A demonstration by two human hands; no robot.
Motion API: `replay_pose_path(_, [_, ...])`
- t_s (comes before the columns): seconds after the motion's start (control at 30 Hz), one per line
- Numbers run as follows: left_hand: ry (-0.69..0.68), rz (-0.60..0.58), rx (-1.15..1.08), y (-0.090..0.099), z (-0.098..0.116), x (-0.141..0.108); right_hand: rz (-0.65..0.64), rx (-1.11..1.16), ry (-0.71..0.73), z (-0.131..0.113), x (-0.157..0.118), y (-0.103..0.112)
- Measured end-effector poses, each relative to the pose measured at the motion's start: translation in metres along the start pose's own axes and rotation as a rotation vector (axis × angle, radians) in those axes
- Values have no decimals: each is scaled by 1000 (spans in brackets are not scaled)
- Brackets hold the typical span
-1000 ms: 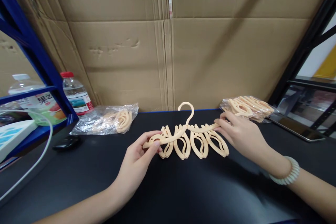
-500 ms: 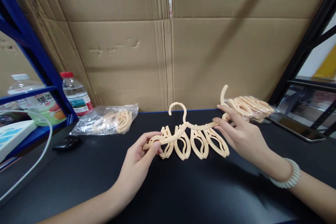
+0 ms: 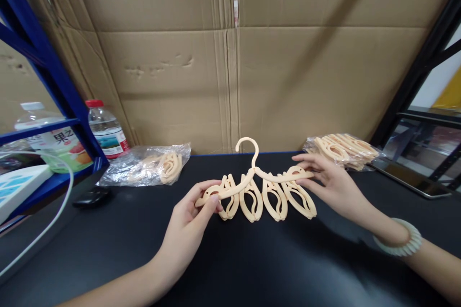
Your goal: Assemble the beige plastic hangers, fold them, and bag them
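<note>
A cream folding clothes hanger is held up above the black table, hook upward and both arms spread to the sides. My left hand pinches the tip of its left arm between thumb and fingers. At the opposite tip, my right hand has its thumb below and fingers above, closed around the end. Behind and below the held hanger, several folded cream hangers lie in a row on the table, partly covered by it.
Clear plastic bags of folded hangers lie at the back left and back right. A black mouse, a red-capped bottle and a white cable are at left. A flat dark tablet-like device lies at right. Cardboard walls the back.
The curved piece that stuck up at the hanger's right end has swung down in line with the arm. My right hand has shifted slightly right; my left hand keeps its hold.
</note>
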State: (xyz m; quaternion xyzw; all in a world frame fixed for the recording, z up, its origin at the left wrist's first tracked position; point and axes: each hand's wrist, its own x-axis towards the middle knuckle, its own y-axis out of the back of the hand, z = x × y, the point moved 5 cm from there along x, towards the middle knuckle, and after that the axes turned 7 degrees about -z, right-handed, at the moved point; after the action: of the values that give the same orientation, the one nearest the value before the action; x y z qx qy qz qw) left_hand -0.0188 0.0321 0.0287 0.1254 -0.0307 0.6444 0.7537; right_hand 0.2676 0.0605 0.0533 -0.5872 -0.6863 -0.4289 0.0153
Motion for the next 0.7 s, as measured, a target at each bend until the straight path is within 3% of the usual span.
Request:
replay_pose_path(0.17, [31, 58, -63, 4, -4, 1, -106, 262, -68, 4, 4, 0])
replay_pose_path(0.43, [14, 87, -150, 1, 0, 0, -7, 642, -211, 3, -3, -11])
replay_pose_path(0.57, [0, 2, -188, -11, 4, -4, 50, 790, -269, -1, -8, -24])
replay_pose_path(0.7, [4, -118, -146, -23, 6, -9, -63, 741, -242, -10, -13, -38])
